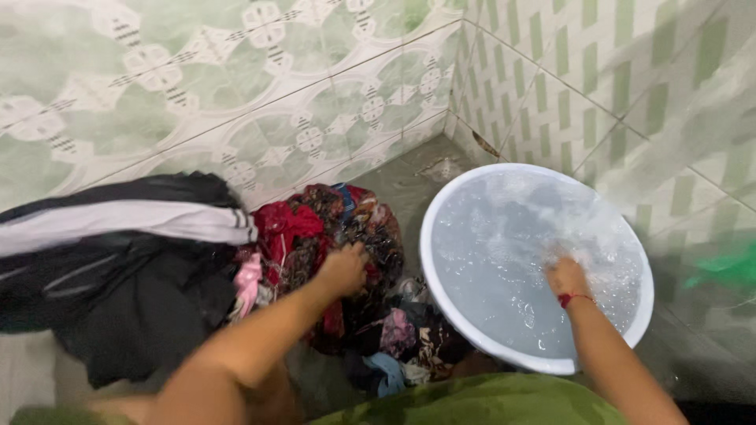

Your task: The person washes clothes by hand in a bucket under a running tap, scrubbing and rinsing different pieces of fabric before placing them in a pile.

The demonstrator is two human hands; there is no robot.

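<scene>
My left hand (343, 268) rests on a heap of mixed red and patterned clothes (315, 236) on the wet floor, its fingers closed into the cloth. My right hand (566, 275), with a red thread round the wrist, is dipped into the foamy water of a round white basin (429, 267); its fingers are under the suds and partly hidden. What the right hand holds, if anything, does not show.
A pile of black and white garments (118, 260) lies at the left. Green patterned tiled walls (551, 94) meet in a corner behind the basin. A green object (728, 267) shows at the right edge. My green garment (488, 401) fills the bottom.
</scene>
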